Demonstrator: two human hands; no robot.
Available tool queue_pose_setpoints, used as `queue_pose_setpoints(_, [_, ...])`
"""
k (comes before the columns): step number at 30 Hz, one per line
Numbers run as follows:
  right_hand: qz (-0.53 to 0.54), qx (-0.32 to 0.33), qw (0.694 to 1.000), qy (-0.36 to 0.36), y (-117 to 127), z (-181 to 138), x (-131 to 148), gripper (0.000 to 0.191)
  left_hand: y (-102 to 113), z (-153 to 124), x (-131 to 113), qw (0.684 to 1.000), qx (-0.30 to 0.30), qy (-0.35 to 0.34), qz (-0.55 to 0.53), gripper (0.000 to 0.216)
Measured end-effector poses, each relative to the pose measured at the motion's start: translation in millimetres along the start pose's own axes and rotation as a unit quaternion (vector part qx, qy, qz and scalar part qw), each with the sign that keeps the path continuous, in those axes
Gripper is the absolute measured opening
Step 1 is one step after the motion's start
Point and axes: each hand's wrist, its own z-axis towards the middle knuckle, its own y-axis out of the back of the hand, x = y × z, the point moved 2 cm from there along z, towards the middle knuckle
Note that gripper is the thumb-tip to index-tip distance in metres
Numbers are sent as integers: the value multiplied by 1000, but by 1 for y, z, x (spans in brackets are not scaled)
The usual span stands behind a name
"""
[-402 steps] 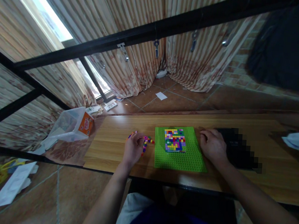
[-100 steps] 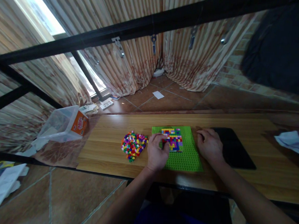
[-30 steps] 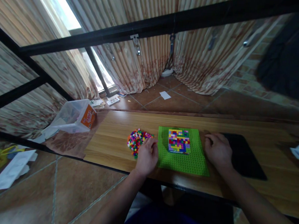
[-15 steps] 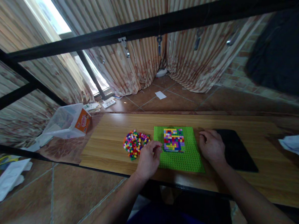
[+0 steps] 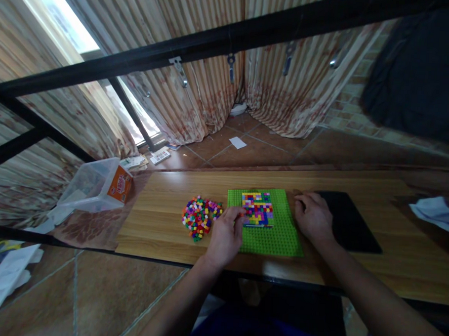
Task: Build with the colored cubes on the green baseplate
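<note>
Green baseplate (image 5: 273, 243) on the wooden surface (image 5: 157, 209), bearing a multicoloured brick block (image 5: 260, 206). Left hand (image 5: 226, 236) — at the baseplate's left edge, fingers drawn together beside the block; whether they grip a brick cannot be told. Right hand (image 5: 315, 217) — right of the baseplate, fingers curled, grasp hidden. Loose bricks (image 5: 197, 216) lie left of the baseplate.

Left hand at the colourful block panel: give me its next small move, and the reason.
I'd ease the left hand slightly down at the left edge of the block panel, probably to seat any brick pinched there. The hand reaches that edge over the green baseplate, thumb and fingers close together; whether they hold a brick is too small to tell.
</note>
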Motion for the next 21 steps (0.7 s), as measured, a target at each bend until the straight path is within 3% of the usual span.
queue_pose_setpoints(10, [14,1,1000,2,-1,0,-1,23,-3,7,1,999,-35,-18,-6,18])
queue_pose_setpoints(21, [16,7,1000,-4,1,0,1,23,-32,12,12,995,-92,-10,28,12])
